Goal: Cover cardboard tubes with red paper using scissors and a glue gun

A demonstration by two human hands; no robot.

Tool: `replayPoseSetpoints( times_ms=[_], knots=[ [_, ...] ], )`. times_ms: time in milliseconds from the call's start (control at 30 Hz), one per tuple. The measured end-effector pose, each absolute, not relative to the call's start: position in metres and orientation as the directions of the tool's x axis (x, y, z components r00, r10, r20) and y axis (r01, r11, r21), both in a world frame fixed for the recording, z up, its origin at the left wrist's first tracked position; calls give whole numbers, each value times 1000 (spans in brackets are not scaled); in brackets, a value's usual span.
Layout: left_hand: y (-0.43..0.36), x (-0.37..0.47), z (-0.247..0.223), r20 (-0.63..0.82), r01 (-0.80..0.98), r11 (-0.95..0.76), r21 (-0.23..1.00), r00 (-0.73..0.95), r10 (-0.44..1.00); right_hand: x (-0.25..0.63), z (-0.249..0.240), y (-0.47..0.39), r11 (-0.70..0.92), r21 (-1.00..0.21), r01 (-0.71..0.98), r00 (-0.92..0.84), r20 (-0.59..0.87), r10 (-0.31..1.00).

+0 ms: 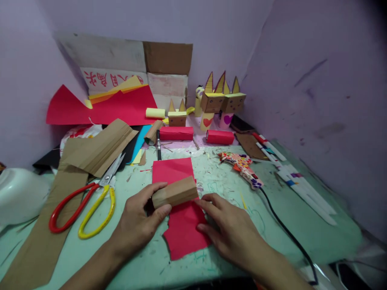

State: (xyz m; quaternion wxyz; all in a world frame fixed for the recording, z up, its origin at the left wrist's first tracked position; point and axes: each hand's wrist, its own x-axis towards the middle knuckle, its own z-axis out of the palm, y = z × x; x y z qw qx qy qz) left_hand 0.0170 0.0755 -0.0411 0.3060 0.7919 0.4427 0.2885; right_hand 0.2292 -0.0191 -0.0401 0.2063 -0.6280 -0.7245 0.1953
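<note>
The left hand [138,217] has its grip closed around a cardboard tube [175,192], over red paper [188,233], lower centre of the frame.
A light hold seems best, because cardboard may crush. The right hand [226,222], half open at the paper's right edge, visibly holds nothing. The tube is brown, flat-sided; the paper has a ragged lower-left edge.

And it's a bare left hand [140,217], a bare right hand [228,223] to match, slim fingers [215,198], wrists uncovered too, both forearms [98,262] bare
</note>
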Motion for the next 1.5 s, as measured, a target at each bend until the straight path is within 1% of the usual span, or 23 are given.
replayPoseSetpoints(
  times_ms=[67,133,367,467,600,767,933,1100,1233,1267,1333,1433,1500],
  knots=[
    [76,18,-44,136,550,-407,729,467,874,226,-39,-20,102,-538,836,-118,6,993],
    [76,20,-46,114,569,-409,714,482,869,225,-36,-21,81,-551,830,-104,-10,994],
    [77,23,-45,118,590,-419,690,479,870,225,-37,-31,55,-672,739,-69,7,998],
    [77,24,-42,102,604,-404,687,470,877,225,-35,-36,40,-696,717,-51,5,999],
    [77,24,-40,80,605,-386,696,469,879,224,-32,-39,55,-697,715,-47,31,998],
    [78,24,-43,52,604,-357,713,462,885,221,-35,-34,171,-656,735,-93,152,984],
    [78,24,-42,41,589,-345,731,467,884,219,-37,-23,196,-567,800,-190,71,979],
    [78,25,-37,22,537,-284,794,442,897,220,-32,-16,163,-609,776,-183,30,983],
    [79,25,-35,-23,431,-171,886,410,912,220,-29,-16,199,-624,756,-218,46,975],
    [80,25,-35,-44,402,-131,906,398,917,219,-28,-16,190,-646,739,-214,42,976],
    [82,25,-34,-94,352,-45,935,370,924,218,-28,-18,126,-735,667,-171,14,985],
    [84,25,-34,-156,275,64,959,324,933,217,-27,-20,-57,-893,447,-62,-95,994],
    [85,25,-34,-168,231,102,968,290,942,214,-28,-22,-171,-947,270,13,-174,985]
  ],
)
